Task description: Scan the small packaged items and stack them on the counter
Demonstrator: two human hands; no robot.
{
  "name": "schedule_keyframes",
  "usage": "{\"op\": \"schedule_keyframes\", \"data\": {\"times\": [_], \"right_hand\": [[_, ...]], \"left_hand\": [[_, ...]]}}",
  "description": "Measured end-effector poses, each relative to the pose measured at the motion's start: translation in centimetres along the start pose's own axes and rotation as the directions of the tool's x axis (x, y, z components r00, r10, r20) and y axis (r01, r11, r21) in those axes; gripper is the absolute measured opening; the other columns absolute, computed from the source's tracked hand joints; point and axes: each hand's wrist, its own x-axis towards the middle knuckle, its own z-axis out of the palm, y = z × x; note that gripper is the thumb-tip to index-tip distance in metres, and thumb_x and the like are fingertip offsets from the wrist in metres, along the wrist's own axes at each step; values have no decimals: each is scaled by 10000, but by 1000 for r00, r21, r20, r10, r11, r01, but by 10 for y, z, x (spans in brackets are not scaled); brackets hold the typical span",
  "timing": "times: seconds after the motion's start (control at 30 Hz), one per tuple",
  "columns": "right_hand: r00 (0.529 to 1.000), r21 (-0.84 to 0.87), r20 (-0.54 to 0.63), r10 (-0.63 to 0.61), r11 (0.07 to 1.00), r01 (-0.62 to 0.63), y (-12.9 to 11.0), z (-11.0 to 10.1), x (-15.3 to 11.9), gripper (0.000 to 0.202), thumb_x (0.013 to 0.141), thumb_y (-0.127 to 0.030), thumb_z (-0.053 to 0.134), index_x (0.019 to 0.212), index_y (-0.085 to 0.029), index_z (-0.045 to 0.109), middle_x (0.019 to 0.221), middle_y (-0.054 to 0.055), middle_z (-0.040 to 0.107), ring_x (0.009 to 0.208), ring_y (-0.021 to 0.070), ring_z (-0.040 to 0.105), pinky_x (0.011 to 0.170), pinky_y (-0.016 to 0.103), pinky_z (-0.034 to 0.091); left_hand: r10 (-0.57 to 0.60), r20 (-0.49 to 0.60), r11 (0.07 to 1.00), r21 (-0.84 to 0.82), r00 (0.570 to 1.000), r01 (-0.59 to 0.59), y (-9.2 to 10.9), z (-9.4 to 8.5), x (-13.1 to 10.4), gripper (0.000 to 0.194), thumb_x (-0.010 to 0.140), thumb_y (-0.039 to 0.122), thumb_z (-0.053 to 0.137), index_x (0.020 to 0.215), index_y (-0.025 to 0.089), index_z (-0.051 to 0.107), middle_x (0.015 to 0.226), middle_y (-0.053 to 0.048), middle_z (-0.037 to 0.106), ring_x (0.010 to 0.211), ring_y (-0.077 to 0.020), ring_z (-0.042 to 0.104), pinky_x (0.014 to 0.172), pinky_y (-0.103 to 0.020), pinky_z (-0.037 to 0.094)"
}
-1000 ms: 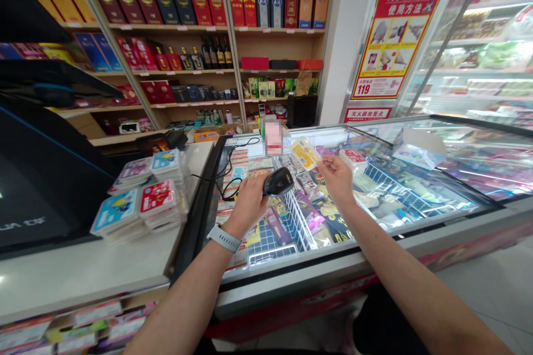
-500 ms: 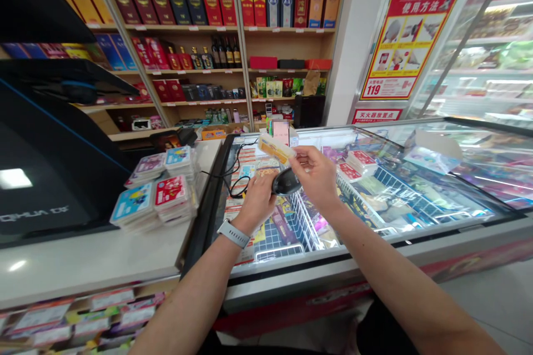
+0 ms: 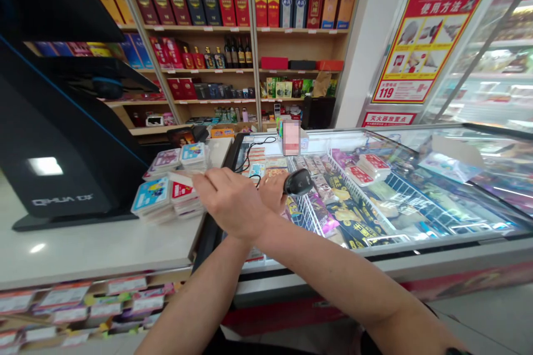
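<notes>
My right hand (image 3: 233, 199) reaches left across my left wrist, its fingers closed on the edge of a flat plastic pack (image 3: 181, 178). The pack is over the stacks on the counter; whether it touches them I cannot tell. Those stacks hold packs with blue labels (image 3: 150, 195), red labels (image 3: 185, 191) and purple labels (image 3: 165, 158). Behind my right hand, my left hand (image 3: 272, 191) is wrapped round a black barcode scanner (image 3: 298, 182), its head pointing right over the freezer's glass. My right forearm hides the left wrist.
The chest freezer (image 3: 400, 258) holds wire baskets of wrapped goods. On its glass lie red-labelled packs (image 3: 368, 169), an open carton (image 3: 452, 158) and a black cable (image 3: 254, 147). A checkout terminal (image 3: 70, 150) stands at left on the white counter (image 3: 104, 249).
My right hand has carried the pack left, from beside the scanner to over the stacks, crossing my left arm. The scanner stays in my left hand. The view has turned slightly left.
</notes>
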Motion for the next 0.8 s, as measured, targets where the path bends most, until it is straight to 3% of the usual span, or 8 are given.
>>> {"op": "schedule_keyframes", "data": {"times": [0.17,0.37,0.6,0.8], "right_hand": [[994,-24,49,-95,995,97,-27,13,22,226,1049,-140,401,1086,-152,624,1025,108,673,934,199,634,755,306,533],[981,18,91,-169,986,168,-53,27,41,298,1033,-112,395,1046,-167,687,1071,115,701,981,206,652,794,327,525],[971,77,52,-234,970,230,-68,47,51,365,1011,-112,397,963,-190,750,1054,87,715,977,199,646,829,359,484],[970,96,50,-238,968,232,-74,50,57,410,1004,-79,372,940,-177,765,1032,93,714,962,201,656,810,352,464]], "left_hand": [[44,39,999,-24,998,-43,-6,-4,-1,543,861,75,542,1392,187,525,1440,-116,636,1379,-259,551,1257,-522,259],[71,10,997,-20,997,-71,-6,-1,-2,528,871,71,532,1385,192,531,1438,-109,640,1366,-269,563,1236,-522,285],[86,-16,996,-9,996,-86,-6,-3,-2,530,865,49,515,1378,182,539,1417,-111,652,1345,-267,576,1224,-502,296],[71,0,997,-11,998,-71,-4,-5,-2,553,862,48,519,1397,184,528,1432,-116,643,1351,-265,571,1228,-509,284]]}}
